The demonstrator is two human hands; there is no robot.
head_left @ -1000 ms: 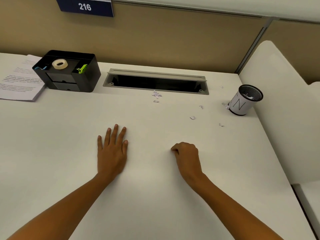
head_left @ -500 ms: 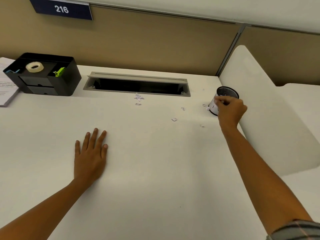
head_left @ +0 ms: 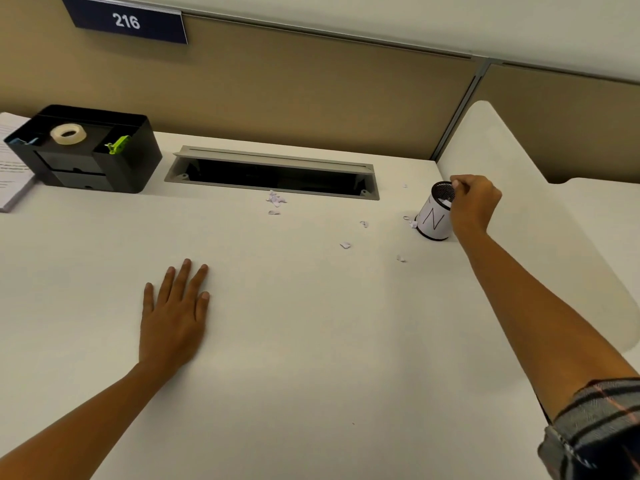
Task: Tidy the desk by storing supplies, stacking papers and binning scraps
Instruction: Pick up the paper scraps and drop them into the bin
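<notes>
Right hand [head_left: 474, 206] at the rim of the bin [head_left: 433, 220], fingers curled together over its mouth; whether they pinch a scrap cannot be told. Left hand [head_left: 173, 313] flat on the desk [head_left: 311, 358], fingers straight, holding nothing, well apart from the right hand. Scraps [head_left: 276, 199] lie on the desk left of the right hand, some just beside the bin's base, others farther left, beyond the left fingertips; organiser [head_left: 104, 168] and papers [head_left: 10, 174] at far left
</notes>
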